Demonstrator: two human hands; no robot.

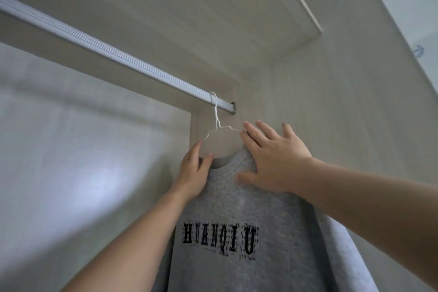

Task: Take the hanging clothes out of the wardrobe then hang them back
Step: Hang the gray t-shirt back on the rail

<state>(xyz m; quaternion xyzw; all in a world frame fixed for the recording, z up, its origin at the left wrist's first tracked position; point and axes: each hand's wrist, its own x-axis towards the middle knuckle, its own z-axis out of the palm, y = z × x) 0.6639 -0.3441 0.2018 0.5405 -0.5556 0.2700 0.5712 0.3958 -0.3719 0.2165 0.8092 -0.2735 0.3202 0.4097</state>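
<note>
On the wardrobe rail (pixel 106 48) hangs a grey shirt (pixel 237 208) (hem cut off), its white hanger (pixel 216 112) half hidden. Left hand (pixel 193 173) grips the shoulder; right hand (pixel 272 159) lies flat on it, fingers spread.

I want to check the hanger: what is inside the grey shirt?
The white wire hanger enters the grey shirt at the collar; its hook sits over the rail. Its shoulder arms are hidden by fabric, the left hand and the right hand.

Arms of the white hanger (pixel 217 123) disappear under the left hand (pixel 193 173) and right hand (pixel 272 161). The grey shirt (pixel 237 208) is cut off at six o'clock, small print unreadable.
</note>
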